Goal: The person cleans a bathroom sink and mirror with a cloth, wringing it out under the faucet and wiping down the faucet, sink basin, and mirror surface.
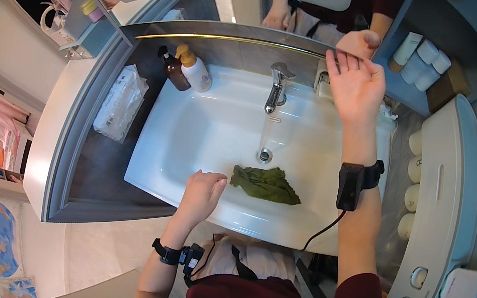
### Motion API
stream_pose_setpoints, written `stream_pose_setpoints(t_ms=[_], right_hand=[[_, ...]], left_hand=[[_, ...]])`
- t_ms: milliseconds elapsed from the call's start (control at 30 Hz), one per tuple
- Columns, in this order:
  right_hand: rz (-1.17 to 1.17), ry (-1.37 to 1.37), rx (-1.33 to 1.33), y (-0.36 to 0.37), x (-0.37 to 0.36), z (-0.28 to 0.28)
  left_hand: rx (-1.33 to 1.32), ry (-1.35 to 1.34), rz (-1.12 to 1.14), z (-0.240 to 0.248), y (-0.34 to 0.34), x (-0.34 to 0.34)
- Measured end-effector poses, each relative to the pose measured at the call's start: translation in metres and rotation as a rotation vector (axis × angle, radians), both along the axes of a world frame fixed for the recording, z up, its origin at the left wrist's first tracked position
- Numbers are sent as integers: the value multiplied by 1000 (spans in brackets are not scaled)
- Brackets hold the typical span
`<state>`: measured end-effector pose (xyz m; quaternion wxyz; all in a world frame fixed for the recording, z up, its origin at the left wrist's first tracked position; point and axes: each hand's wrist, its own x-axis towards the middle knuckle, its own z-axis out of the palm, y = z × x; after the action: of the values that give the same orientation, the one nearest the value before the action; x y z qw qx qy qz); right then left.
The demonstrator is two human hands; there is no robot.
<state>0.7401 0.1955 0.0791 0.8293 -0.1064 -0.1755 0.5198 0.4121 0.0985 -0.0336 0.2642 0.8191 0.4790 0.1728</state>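
Note:
Above the front part of the white washbasin (186,121), my left hand (200,196) hovers with its fingers curled in and nothing visible in them. Just right of its fingertips, a crumpled dark green cloth (266,184) lies in the basin. My right hand (359,90) is raised at the back right with the palm up and fingers spread. Its fingertips are at the lower edge of the mirror (243,8), where their reflection meets them; whether they touch the glass I cannot tell. The chrome faucet (276,89) stands left of this hand, behind the round drain (264,155).
A brown pump bottle (174,70) and a white pump bottle with a yellow top (196,72) stand at the basin's back left corner. Left of them lies a white plastic pack (122,103). White bottles (420,62) fill a shelf at right, above a pale dispenser unit (441,202).

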Motion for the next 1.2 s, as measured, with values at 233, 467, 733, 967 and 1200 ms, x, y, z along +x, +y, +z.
stream_pose_setpoints(t_ms=[233, 467, 733, 967, 1200], right_hand=[[-73, -47, 69, -105, -74, -24], [-255, -717, 38, -208, -209, -40], [-430, -1535, 456, -216, -365, 25], [-619, -1507, 673, -174, -501, 31], [-702, -1541, 618, -165, -542, 36]], left_hand=[[117, -124, -70, 14, -36, -17], [61, -194, -97, 6, -84, -68], [-311, -258, -12, -71, -136, -176], [-157, -428, 264, -47, -129, -201], [34, -405, 410, -56, -98, -203]])
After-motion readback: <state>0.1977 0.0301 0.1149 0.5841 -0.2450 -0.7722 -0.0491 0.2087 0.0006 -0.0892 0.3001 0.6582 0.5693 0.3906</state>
